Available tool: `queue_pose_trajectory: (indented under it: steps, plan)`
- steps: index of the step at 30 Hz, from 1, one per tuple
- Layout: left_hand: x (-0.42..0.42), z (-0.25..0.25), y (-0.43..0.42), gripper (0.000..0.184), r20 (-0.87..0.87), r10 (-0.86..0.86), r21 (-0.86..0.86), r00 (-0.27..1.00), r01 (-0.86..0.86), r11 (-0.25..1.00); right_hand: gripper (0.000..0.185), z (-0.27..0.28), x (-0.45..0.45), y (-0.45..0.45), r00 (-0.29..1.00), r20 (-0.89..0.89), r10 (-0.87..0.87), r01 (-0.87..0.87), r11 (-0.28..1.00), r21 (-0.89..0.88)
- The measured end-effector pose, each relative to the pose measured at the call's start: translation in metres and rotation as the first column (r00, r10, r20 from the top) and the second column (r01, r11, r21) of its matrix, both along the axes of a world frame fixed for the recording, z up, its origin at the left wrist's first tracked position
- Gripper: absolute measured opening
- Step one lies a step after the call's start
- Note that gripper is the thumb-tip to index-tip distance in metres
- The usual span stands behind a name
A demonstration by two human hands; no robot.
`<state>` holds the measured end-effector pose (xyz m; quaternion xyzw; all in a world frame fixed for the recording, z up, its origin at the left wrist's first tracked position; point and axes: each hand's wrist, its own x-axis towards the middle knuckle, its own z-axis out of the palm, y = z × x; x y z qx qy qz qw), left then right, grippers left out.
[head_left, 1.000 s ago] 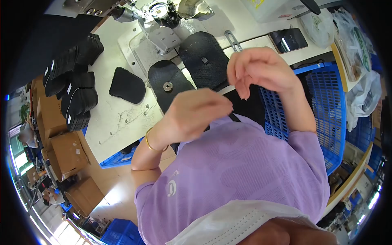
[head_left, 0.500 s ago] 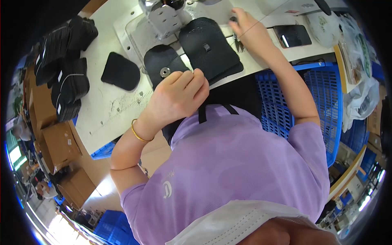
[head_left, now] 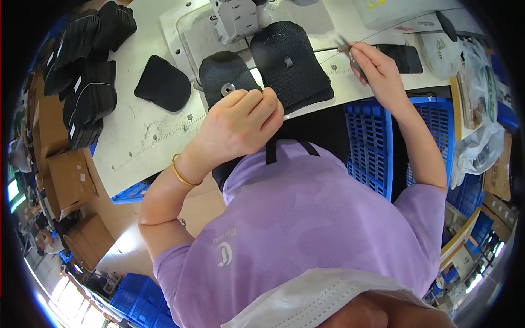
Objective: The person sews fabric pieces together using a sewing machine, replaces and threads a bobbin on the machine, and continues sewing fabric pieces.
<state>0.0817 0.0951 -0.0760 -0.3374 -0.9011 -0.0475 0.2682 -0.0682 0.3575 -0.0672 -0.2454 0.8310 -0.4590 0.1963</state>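
My left hand (head_left: 238, 123) is closed, knuckles up, at the table's front edge. Its fingertips are hidden, so what they pinch cannot be seen. Just beyond them lies a rounded black fabric piece (head_left: 227, 71) with a round metal disc (head_left: 227, 88) on it. To its right is a larger black padded piece (head_left: 290, 65) bearing a small tab. My right hand (head_left: 380, 74) grips thread snips (head_left: 355, 61) above the tabletop, their tips blurred and pointing up-left. A single rounded black piece (head_left: 163, 83) lies on the left.
A sewing machine head (head_left: 235, 21) stands behind the black pieces. Stacks of black pieces (head_left: 90, 93) line the table's left side. A phone (head_left: 402, 58) and plastic bags (head_left: 440, 54) sit at right. Blue crates (head_left: 369, 145) stand below the front edge.
My right hand has moved right and toward me, lifting the thread snips from beside the larger black piece and turning them. My left hand stays by the black pieces. The view has shifted slightly.
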Motion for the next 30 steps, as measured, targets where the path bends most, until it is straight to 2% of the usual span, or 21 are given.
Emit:
queue_pose_trajectory:
  steps: [2,4,5,9,12,13,14,16,19,20,22,23,24,25,26,27,28,30]
  plan:
    - [-0.004,-0.003,-0.001,0.021,-0.049,-0.028,0.026,0.998,0.03,0.999,0.023,0.023,0.021,-0.01,0.961,0.272,0.053,-0.048,0.999,-0.024]
    - [-0.002,0.0,-0.001,0.022,-0.022,-0.027,0.025,0.999,0.027,0.999,0.022,0.03,0.04,-0.022,0.95,0.258,0.177,-0.162,0.984,-0.077]
    - [-0.001,0.001,-0.001,0.022,-0.01,-0.026,0.026,1.0,0.026,0.999,0.023,0.026,0.042,-0.024,0.958,0.162,0.237,-0.228,0.971,-0.07]
    - [0.002,0.002,0.004,0.024,-0.013,-0.054,0.011,0.998,0.054,0.999,0.023,0.034,0.054,-0.041,0.931,0.269,0.248,-0.2,0.96,-0.194]
    - [0.008,0.004,0.005,0.026,0.015,-0.048,0.003,0.999,0.048,0.999,0.023,0.026,0.051,-0.042,0.959,0.179,0.221,-0.175,0.955,-0.239]
    - [0.008,0.003,0.003,0.024,-0.001,-0.045,0.009,0.999,0.045,0.999,0.021,0.039,0.044,-0.038,0.952,0.214,0.22,-0.197,0.973,-0.123]
    - [0.009,0.002,0.001,0.022,-0.018,-0.042,0.017,0.999,0.043,0.999,0.022,0.017,0.036,-0.035,0.992,-0.005,0.127,-0.126,0.983,-0.135]
    - [0.014,0.006,-0.005,0.021,-0.012,-0.023,0.081,1.0,0.024,0.996,0.024,-0.003,0.008,-0.027,0.937,-0.35,-0.008,0.073,0.982,0.174]
    - [0.016,0.01,-0.005,0.018,-0.047,-0.04,0.148,0.998,0.047,0.988,0.026,-0.037,-0.022,-0.015,0.861,-0.508,-0.02,0.276,0.857,0.434]
    - [0.016,0.011,-0.004,0.018,-0.066,-0.05,0.165,0.997,0.06,0.984,0.027,-0.038,-0.025,-0.016,0.69,-0.722,0.045,0.317,0.879,0.357]
    - [0.018,0.016,0.002,0.021,-0.071,-0.082,0.174,0.994,0.093,0.98,0.03,-0.032,-0.025,-0.027,0.199,-0.972,0.125,0.319,0.929,0.185]
    - [0.018,0.017,0.006,0.022,-0.074,-0.097,0.178,0.993,0.109,0.978,0.027,-0.027,-0.019,-0.032,0.458,-0.884,0.095,0.107,0.981,0.161]
    - [0.017,0.018,0.009,0.022,-0.1,-0.115,0.19,0.988,0.133,0.973,0.025,-0.011,-0.002,-0.041,0.681,-0.723,0.119,-0.095,0.993,0.074]
    - [0.016,0.018,0.013,0.021,-0.126,-0.135,0.2,0.983,0.159,0.967,0.023,0.006,0.017,-0.048,0.84,-0.507,0.191,-0.259,0.964,-0.066]
    - [0.015,0.017,0.016,0.021,-0.154,-0.157,0.209,0.976,0.187,0.96,0.018,0.024,0.033,-0.054,0.934,-0.039,0.355,-0.356,0.916,-0.186]
    - [0.01,0.01,0.018,0.021,-0.243,-0.175,0.247,0.954,0.235,0.94,0.016,0.027,0.039,-0.055,0.88,0.042,0.473,-0.449,0.859,-0.247]
    - [0.01,0.008,0.017,0.023,-0.237,-0.186,0.243,0.954,0.244,0.939,0.015,0.027,0.041,-0.057,0.803,0.109,0.585,-0.531,0.787,-0.312]
    - [0.012,0.01,0.013,0.029,-0.231,-0.203,0.229,0.952,0.256,0.939,0.013,0.025,0.04,-0.059,0.741,0.172,0.649,-0.563,0.74,-0.367]
